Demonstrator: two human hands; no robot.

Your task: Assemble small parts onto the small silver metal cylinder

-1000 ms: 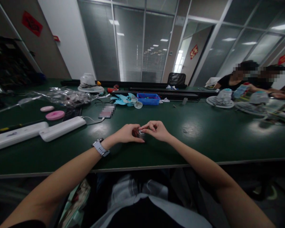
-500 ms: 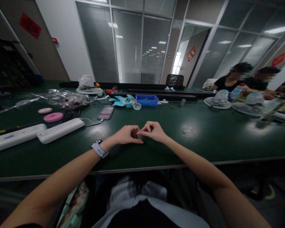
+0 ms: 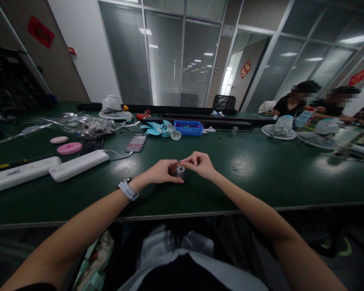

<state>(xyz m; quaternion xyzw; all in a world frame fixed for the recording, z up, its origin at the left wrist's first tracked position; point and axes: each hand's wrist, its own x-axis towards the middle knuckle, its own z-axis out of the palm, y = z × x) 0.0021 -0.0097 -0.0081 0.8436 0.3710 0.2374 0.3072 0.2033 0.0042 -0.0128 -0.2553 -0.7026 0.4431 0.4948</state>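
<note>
Metal glints between the two hands: a small cylindrical motor-like part sits on the green table close to its near edge, straight ahead of the person. It appears to stand upright, its short axis vertical and its round silvery end face turned up toward the camera; finer detail is too small to make out. The left hand cups it from the left, fingers curled narrowly around its side with something reddish showing in the gap. The right hand is pinched down, thumb and forefinger closed on the part's upper rim from the right. A smartwatch sits on the left wrist. Farther left lie two white power strips, with pink round discs behind them and crinkled plastic bags beyond. Behind the hands are light-blue fan blades and a blue bin. Two other people work at the far right beside white fan parts.
</note>
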